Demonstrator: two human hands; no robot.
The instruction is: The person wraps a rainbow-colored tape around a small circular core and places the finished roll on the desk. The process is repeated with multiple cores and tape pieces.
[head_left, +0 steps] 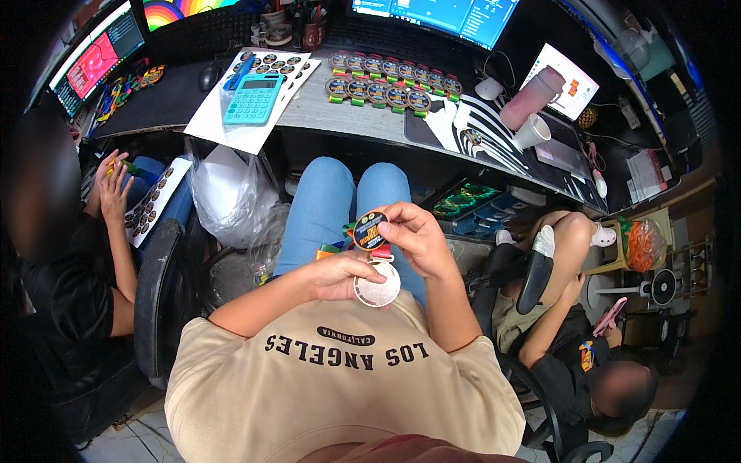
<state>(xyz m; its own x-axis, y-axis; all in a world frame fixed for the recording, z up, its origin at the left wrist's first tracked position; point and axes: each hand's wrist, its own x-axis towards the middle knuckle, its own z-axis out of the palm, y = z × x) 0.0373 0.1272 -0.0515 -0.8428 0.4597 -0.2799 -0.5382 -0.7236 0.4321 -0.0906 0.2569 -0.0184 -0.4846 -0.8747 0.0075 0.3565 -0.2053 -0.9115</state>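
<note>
above the lap in blue jeans (314,202), both hands were busy and neither lay released. the left hand (337,276) was mostly closed, its thumb pressed across the upper face of a silver medal (377,292) and its other fingers tucked out of sight behind. the right hand (421,237) was half curled, its thumb and fingertips pinching the edge of a dark disc (367,233) just beyond the medal.

the silver medal was round, pale and shiny, its broad face turned up toward the head, with a loop at its top where a red ribbon (382,252) met it. the disc had a black face with small coloured lettering and an orange rim, and stood tilted.

on the tabletop (305,114) ahead, two rows of medals (378,94) lay on coloured ribbons, well apart from the hands, with a turquoise calculator (252,100) to their left.
</note>
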